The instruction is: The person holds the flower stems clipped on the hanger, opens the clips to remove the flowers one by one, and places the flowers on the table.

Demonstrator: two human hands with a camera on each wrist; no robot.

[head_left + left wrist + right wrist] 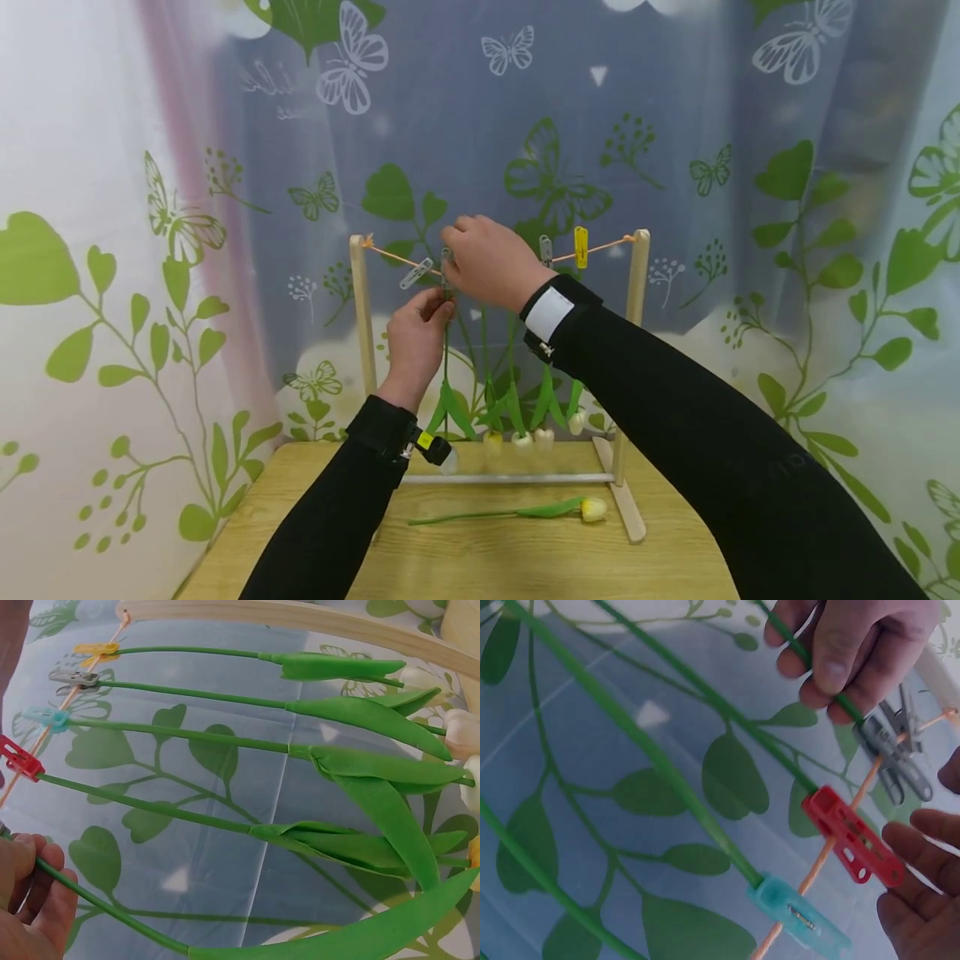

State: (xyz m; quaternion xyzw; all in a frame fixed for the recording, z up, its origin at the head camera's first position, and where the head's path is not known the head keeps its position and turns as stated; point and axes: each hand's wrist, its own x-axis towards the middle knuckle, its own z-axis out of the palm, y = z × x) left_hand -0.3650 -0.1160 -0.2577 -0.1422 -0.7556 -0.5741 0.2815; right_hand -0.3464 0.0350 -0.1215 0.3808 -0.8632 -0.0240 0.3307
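Observation:
My left hand (416, 346) pinches the green stem (112, 913) of a hanging artificial tulip, close under a grey clothespin (892, 757) on the orange cord (865, 785). In the right wrist view that clothespin sits over the cord with the stem's end at its jaws. My right hand (928, 874) is beside the pegs with fingers spread and loosely bent, holding nothing. Its fingertips are near the red clothespin (851, 836); whether they touch it I cannot tell. Further along, a light blue clothespin (799, 915) holds another stem.
A second grey clothespin (416, 273) hangs on the cord at the left, without a flower. Grey (546, 250) and yellow (581, 247) pegs hold tulips at the right. The wooden frame (636, 283) stands on the table (540, 567); one pale-yellow tulip (593, 509) lies before it.

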